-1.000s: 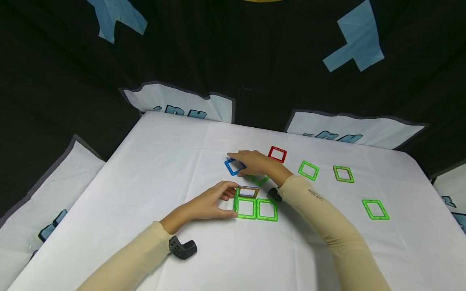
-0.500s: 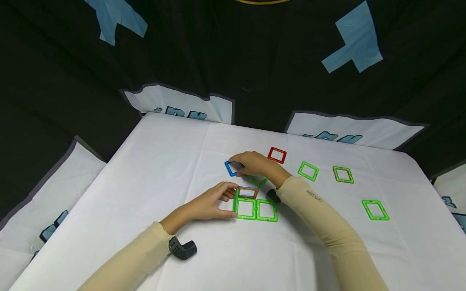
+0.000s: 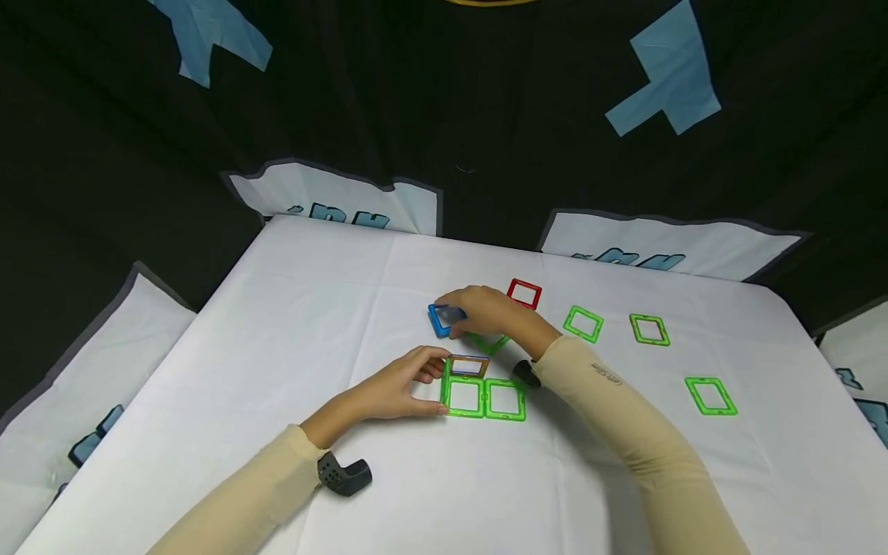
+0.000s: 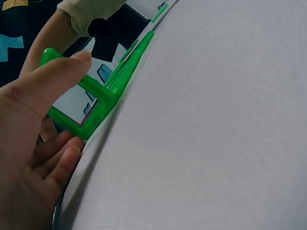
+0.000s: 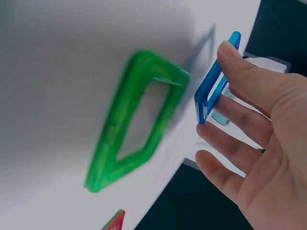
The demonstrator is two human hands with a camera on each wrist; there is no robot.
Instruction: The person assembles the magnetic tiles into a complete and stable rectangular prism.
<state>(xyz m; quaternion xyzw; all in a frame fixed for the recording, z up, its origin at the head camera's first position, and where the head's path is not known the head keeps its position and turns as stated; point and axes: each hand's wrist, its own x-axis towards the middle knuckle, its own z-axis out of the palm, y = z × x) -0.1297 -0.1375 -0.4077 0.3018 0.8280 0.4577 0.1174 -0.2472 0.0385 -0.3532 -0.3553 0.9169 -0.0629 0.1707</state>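
Note:
My left hand [image 3: 398, 385] holds an upright green square magnetic tile [image 4: 100, 115] between thumb and fingers, at the left side of a small joined group. Two flat green tiles [image 3: 505, 417] lie side by side in that group, with an orange-and-purple tile [image 3: 468, 375] behind the left one. Farther back, my right hand [image 3: 486, 312] pinches a blue square tile [image 5: 206, 86] with the thumb on its near face. In the right wrist view the blue tile is tilted, with its shadow on the white cloth. Below that hand lies another green tile [image 5: 117, 115], partly hidden in the head view.
A red square tile [image 3: 511, 290] lies behind my right wrist. Several loose green-edged tiles, one of them at the far right [image 3: 718, 412], are spread over the right half of the white-covered table [image 3: 277, 308]. Black cloth [image 3: 347, 92] hangs behind the table.
My right fingers have closed on the blue tile, and its near edge now looks raised and thicker. The left hand stays at the green group. The whole head view has shifted slightly.

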